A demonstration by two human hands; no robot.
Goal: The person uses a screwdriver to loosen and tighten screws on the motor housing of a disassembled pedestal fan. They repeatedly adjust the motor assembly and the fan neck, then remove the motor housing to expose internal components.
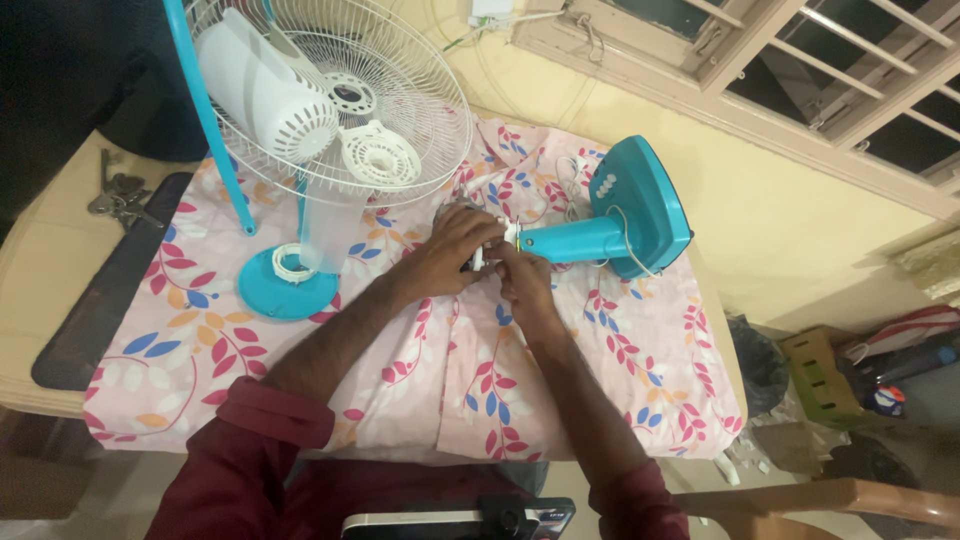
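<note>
A table (40,300) is covered by a floral cloth (560,370), on which a table fan lies taken apart. At eleven o'clock the white wire guard (400,60) is seen with a white motor housing (262,95) and a small white cap (380,155) resting on it. A round teal disc (285,290) lies at nine o'clock, with a translucent blade (330,225) just above it. The teal fan base (640,205) with its neck (565,240) is laid on its side at two o'clock.

At the centre, the motor end of the neck is gripped by the left hand (450,260), fingers curled over it, while small wires or a fitting there are pinched by the right hand (520,275); which cannot be told.

Dismantling is judged largely done: guard, blade and housing are off. The work at the neck joint appears unfinished.

A bunch of keys (118,195) lies at ten o'clock.
</note>
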